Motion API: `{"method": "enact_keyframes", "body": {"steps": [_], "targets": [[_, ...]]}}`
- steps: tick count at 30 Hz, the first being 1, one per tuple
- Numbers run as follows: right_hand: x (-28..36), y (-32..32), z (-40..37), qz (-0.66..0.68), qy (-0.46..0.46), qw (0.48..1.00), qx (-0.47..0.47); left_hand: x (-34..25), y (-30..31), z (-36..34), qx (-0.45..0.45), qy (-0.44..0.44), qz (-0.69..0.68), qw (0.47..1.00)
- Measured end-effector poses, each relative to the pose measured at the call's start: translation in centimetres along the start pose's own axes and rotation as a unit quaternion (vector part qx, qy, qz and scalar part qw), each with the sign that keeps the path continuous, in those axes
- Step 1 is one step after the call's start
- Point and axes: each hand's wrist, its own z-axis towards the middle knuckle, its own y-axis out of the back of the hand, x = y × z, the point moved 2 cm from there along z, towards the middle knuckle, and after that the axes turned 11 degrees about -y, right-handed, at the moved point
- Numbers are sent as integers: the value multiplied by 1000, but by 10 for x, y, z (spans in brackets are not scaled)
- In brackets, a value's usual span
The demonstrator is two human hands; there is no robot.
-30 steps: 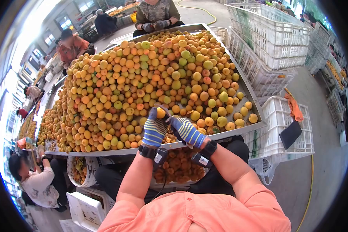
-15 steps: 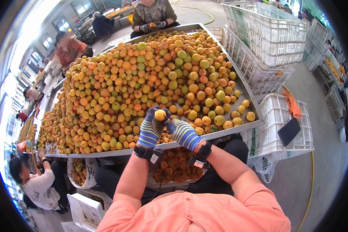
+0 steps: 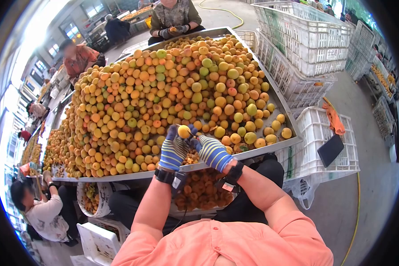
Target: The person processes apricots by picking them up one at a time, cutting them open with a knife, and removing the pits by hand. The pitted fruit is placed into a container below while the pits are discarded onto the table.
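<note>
Both my hands wear blue gloves with pale stripes and meet above the near edge of the metal table (image 3: 133,176). My left hand (image 3: 174,148) is closed round a yellow fruit (image 3: 184,131). Right beside that fruit, my right hand (image 3: 210,150) has its fingers bent together; what they hold, if anything, is hidden. A large heap of orange, yellow and green fruit (image 3: 133,106) lies on the table beyond my hands. Below the table edge, under my wrists, is a container of darker orange fruit pieces (image 3: 201,190).
White crates (image 3: 310,40) are stacked at the right; a nearer crate (image 3: 348,153) bears a dark tablet (image 3: 330,150) and an orange cloth (image 3: 334,119). A white bucket (image 3: 103,199) stands at the left. Co-workers (image 3: 177,17) sit around the table.
My hands stay at the same place round the yellow fruit, with only a slight shift of the left wrist. The view has moved a little.
</note>
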Motion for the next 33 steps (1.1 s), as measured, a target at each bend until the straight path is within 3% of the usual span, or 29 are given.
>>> {"method": "enact_keyframes", "body": {"steps": [1,2,6,9,13,14,17,18,21,25,26,29,30,31,33], "targets": [[1,1,-1,16,11,1000,-9,3,4,-1,-11,67,-93,993],[3,3,-2,30,23,999,-17,6,2,-1,-2,70,-118,991],[7,3,-7,-30,-6,999,9,5,-2,-3,31,28,-53,998],[3,1,-5,-15,-19,1000,19,0,-2,0,-6,-94,246,965],[2,0,-2,9,-18,999,26,7,2,2,-13,-148,116,982],[1,0,-2,12,-12,1000,20,5,3,-2,-2,-81,47,996],[5,4,-2,19,-14,1000,12,15,4,-8,-86,46,-72,993],[7,5,-4,19,-17,1000,15,20,4,-4,-15,56,-111,992],[8,5,-9,-37,-12,999,18,16,2,-3,-40,15,-45,998],[1,0,-8,-12,4,999,32,12,-4,-6,-69,-120,223,965],[-10,-10,-4,32,16,999,27,10,-1,-5,-70,-126,235,961],[-20,-24,4,22,157,987,16,9,8,-2,-57,-120,224,966],[-5,-8,-2,176,24,971,160,10,10,-2,-54,-115,207,970],[9,9,-9,314,-139,907,243,10,12,-2,-53,-111,190,974],[21,16,-15,449,-295,780,319,12,14,-3,-59,-96,129,985]]}}
